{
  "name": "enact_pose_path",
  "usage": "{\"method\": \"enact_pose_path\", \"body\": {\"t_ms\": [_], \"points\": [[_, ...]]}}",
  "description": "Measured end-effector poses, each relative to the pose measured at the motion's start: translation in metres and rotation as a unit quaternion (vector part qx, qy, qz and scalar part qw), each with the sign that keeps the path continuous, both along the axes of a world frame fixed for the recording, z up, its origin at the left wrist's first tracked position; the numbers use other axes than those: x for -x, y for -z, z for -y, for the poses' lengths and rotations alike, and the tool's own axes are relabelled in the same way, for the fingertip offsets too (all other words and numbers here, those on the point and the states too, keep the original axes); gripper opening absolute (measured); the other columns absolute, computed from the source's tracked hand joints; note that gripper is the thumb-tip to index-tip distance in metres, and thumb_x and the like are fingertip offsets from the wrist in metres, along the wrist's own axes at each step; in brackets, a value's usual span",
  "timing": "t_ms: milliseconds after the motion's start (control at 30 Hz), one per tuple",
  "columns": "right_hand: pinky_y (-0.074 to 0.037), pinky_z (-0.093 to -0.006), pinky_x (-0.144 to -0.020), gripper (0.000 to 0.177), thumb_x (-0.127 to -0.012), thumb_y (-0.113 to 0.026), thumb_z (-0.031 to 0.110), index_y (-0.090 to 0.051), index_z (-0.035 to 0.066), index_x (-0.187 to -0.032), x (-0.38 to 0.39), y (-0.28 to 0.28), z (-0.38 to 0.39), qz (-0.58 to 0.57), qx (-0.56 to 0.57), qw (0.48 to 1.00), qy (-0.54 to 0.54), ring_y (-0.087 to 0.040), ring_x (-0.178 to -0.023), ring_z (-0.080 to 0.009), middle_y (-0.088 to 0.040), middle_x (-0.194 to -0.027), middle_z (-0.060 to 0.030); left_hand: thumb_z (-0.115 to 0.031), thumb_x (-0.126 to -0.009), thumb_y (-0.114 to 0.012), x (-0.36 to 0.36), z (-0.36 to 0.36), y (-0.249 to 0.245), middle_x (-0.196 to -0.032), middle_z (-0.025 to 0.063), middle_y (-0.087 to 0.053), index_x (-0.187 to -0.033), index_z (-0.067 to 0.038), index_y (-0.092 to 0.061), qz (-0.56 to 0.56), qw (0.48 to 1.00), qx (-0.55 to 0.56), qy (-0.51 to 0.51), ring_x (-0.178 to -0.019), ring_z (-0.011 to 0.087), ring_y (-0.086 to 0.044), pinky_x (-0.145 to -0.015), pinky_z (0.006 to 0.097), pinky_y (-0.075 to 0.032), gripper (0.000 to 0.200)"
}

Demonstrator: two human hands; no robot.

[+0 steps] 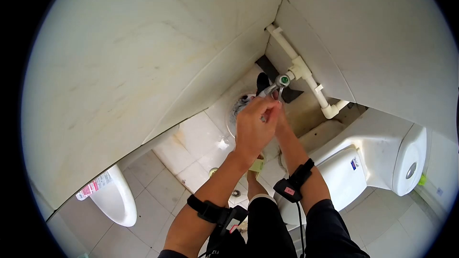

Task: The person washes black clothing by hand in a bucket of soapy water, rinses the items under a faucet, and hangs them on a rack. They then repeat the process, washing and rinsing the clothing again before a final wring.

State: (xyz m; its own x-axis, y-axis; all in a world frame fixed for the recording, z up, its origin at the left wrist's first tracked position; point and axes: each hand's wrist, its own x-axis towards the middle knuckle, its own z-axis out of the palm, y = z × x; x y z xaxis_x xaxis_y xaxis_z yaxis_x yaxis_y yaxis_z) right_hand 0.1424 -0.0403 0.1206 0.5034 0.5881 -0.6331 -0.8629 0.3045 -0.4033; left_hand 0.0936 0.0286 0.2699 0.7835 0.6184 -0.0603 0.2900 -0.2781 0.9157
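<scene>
A metal tap with a green round mark on its end sticks out from a white plastic pipe in the corner. Just below the tap my left hand is closed, thumb and fingers pinched together. What it pinches is hidden by the fingers. Behind it, my right hand is raised close to the tap's underside and largely covered by the left hand. Its few visible fingers are curled near the metal, and I cannot make out what they hold. Both forearms wear black straps with small devices.
A white toilet with its lid down stands at the right. A round basin with dark contents sits on the tiled floor behind my left hand. At the far left are a white sink and a labelled packet. Walls border the corner.
</scene>
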Motion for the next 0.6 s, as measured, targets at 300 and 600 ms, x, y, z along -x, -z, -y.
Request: {"method": "enact_pose_path", "body": {"t_ms": [300,600], "points": [[-0.045,-0.0283,-0.082,0.042,-0.088,-0.059,0.015,-0.041,0.006,-0.124,0.020,0.005,0.005,0.217,0.093,0.969,-0.078,-0.053,-0.097,-0.0129,-0.054,-0.105,-0.0035,-0.006,-0.078,-0.068,-0.001,-0.009,0.019,-0.088,0.0112,-0.063,-0.097,0.001,-0.063,0.012,0.996,-0.072,0.046,-0.072,0.0201,-0.062,-0.065,0.0268,-0.050,0.022],[-0.046,-0.0269,-0.080,0.047,-0.088,-0.058,0.011,-0.038,0.005,-0.129,0.023,-0.001,-0.006,0.060,0.067,0.996,0.023,-0.055,-0.095,-0.0142,-0.055,-0.108,-0.0063,-0.006,-0.079,-0.066,-0.002,-0.022,0.018,-0.093,0.0134,-0.065,-0.099,0.002,-0.063,0.025,0.989,-0.106,0.097,-0.070,0.0214,-0.064,-0.060,0.0280,-0.050,0.022]]}}
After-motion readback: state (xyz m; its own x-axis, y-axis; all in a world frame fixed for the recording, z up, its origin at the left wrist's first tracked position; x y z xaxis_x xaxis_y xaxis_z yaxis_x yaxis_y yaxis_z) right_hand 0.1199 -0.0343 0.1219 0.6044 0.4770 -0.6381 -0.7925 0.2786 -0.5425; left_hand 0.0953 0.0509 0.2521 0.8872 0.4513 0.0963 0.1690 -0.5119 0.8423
